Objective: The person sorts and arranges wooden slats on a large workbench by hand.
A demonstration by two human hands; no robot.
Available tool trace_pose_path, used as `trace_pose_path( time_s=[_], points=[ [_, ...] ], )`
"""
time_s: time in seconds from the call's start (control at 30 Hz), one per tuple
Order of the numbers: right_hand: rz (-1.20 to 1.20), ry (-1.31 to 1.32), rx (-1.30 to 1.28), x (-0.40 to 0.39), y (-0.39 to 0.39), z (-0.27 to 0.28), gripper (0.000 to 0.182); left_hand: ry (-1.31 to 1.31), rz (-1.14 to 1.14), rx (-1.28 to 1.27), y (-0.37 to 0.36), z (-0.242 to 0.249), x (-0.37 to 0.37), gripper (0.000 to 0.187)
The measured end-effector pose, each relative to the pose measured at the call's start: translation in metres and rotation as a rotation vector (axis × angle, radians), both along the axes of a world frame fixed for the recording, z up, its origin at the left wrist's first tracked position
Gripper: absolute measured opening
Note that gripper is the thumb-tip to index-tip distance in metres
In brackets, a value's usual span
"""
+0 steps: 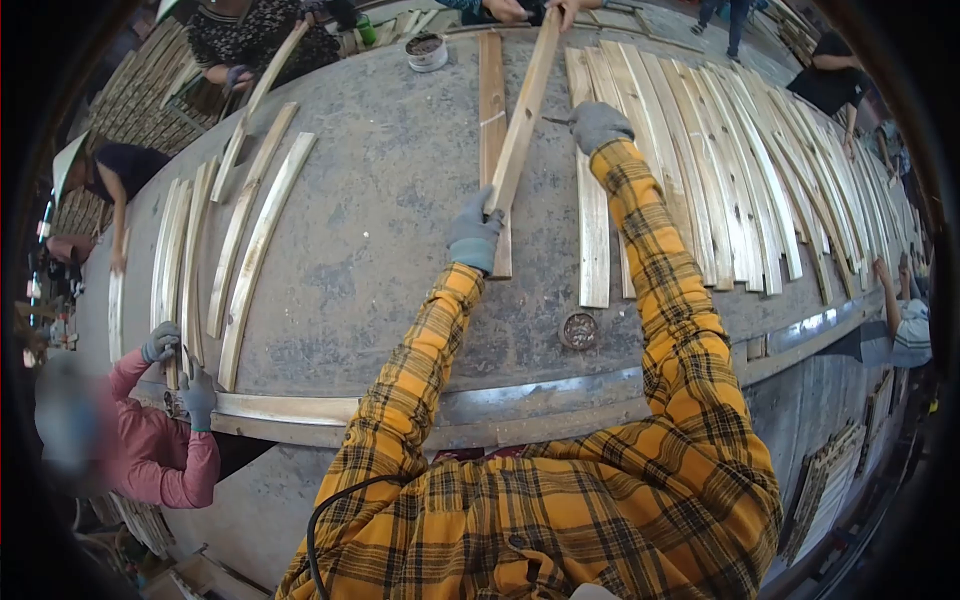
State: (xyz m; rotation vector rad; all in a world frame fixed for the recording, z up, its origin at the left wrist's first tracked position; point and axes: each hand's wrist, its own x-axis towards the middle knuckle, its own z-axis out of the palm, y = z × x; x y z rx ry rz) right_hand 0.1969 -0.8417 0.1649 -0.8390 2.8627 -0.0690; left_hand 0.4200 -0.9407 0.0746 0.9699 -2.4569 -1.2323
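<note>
My left hand [475,235], in a grey glove, is closed round the near end of a wooden strip [527,112]. The strip slants up and away, and its far end is by the hands of a person [565,10] across the table. Below it lies a browner wooden strip [492,150], partly covered. My right hand [602,126], also gloved, is closed on a thin dark tool [556,121] whose kind I cannot make out. It is above the left end of a row of pale wooden strips [690,170].
The grey table [370,260] has a metal front edge [540,400]. A small round tin [578,330] is near me, and a larger tub [427,52] is at the back. More strips [262,260] lie left, where a person in pink [165,450] works. Other people stand around.
</note>
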Motion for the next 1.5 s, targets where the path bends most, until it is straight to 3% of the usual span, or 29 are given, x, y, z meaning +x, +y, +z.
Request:
trace_pose_path(
  time_s=[0.07, 0.13, 0.17, 0.27, 0.3, 0.43, 0.5, 0.8, 0.93, 1.07, 1.2, 1.23, 1.3, 1.33, 1.43, 1.5],
  points=[
    [-0.028, -0.045, -0.006, 0.004, 0.035, -0.01, 0.025, -0.076, -0.017, -0.09, 0.008, 0.004, 0.01, 0.051],
    [0.079, -0.1, -0.166, 0.027, 0.086, -0.003, 0.024, -0.192, 0.072, -0.363, 0.017, 0.004, 0.021, 0.068],
    [0.003, -0.167, -0.213, 0.043, 0.109, -0.002, 0.024, -0.249, 0.044, -0.384, 0.025, 0.011, 0.029, 0.081],
    [-0.363, -0.495, -0.295, 0.087, 0.155, -0.018, 0.03, -0.355, 0.036, -0.422, 0.052, 0.006, 0.033, 0.091],
    [-0.379, -0.483, -0.313, 0.103, 0.161, -0.037, 0.034, -0.504, -0.016, -0.483, 0.053, 0.001, 0.031, 0.099],
    [-0.385, -0.416, -0.198, 0.155, 0.141, -0.041, 0.055, -0.566, -0.057, -0.407, 0.049, 0.001, 0.028, 0.099],
    [-0.335, -0.283, 0.009, 0.163, 0.128, -0.062, 0.07, -0.583, -0.037, -0.403, 0.045, 0.004, 0.035, 0.098],
    [-0.363, -0.313, -0.174, 0.158, 0.142, -0.056, 0.069, -0.655, 0.014, -0.367, 0.012, 0.01, 0.093, 0.085],
    [-0.339, -0.256, -0.107, 0.159, 0.146, -0.057, 0.072, -0.604, 0.026, -0.377, 0.006, 0.016, 0.104, 0.084],
    [-0.356, -0.162, -0.051, 0.159, 0.145, -0.066, 0.071, -0.679, -0.018, -0.212, -0.004, 0.029, 0.12, 0.081],
    [-0.425, 0.044, -0.328, 0.165, 0.167, -0.044, 0.06, -0.578, -0.079, -0.202, -0.017, 0.042, 0.184, 0.076],
    [-0.414, 0.028, -0.325, 0.178, 0.166, -0.029, 0.06, -0.594, -0.066, -0.198, -0.02, 0.049, 0.203, 0.076],
    [-0.37, -0.116, -0.587, 0.2, 0.162, -0.007, 0.044, -0.412, -0.14, -0.033, -0.025, 0.065, 0.239, 0.078],
    [-0.362, -0.125, -0.582, 0.21, 0.157, -0.009, 0.044, -0.418, -0.13, -0.027, -0.026, 0.071, 0.256, 0.078],
    [-0.181, -0.364, -0.946, 0.25, 0.136, -0.02, 0.018, -0.414, -0.191, 0.152, -0.026, 0.083, 0.303, 0.084],
    [-0.221, -0.527, -0.948, 0.283, 0.111, -0.016, 0.017, -0.377, -0.205, 0.471, -0.028, 0.09, 0.33, 0.086]
  ],
)
